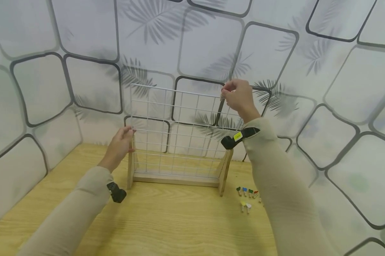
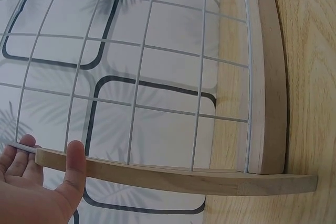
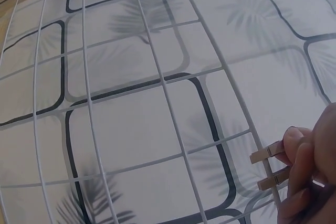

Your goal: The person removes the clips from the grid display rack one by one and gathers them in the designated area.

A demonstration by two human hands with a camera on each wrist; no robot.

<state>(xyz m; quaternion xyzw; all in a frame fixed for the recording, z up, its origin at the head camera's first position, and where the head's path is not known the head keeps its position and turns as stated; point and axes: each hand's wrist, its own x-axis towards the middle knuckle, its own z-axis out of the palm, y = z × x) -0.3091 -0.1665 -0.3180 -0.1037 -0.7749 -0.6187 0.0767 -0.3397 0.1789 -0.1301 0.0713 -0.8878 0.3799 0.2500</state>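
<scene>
A white wire grid (image 2: pixel 142 44) stands upright in a wooden stand (image 1: pixel 176 180) on the table. My left hand (image 1: pixel 118 145) holds the stand's left wooden post (image 2: pixel 157 178), thumb on one side and fingers on the other. At the grid's top wire, toward its right end, is my right hand (image 1: pixel 238 95). In the right wrist view, two small wooden clothespins sit side by side across that wire. The thumb and a finger pinch the upper clothespin (image 3: pixel 266 152); the lower clothespin (image 3: pixel 273 179) lies right by the fingers, its outer end partly hidden.
Several mini clothespins with coloured heart tops lie on the table right of the stand, among them a blue one (image 1: pixel 244 190), a yellow one (image 1: pixel 243 204) and a white one (image 1: pixel 248 206). A patterned wall covering (image 1: pixel 208 46) rises behind the wooden table (image 1: pixel 179 220).
</scene>
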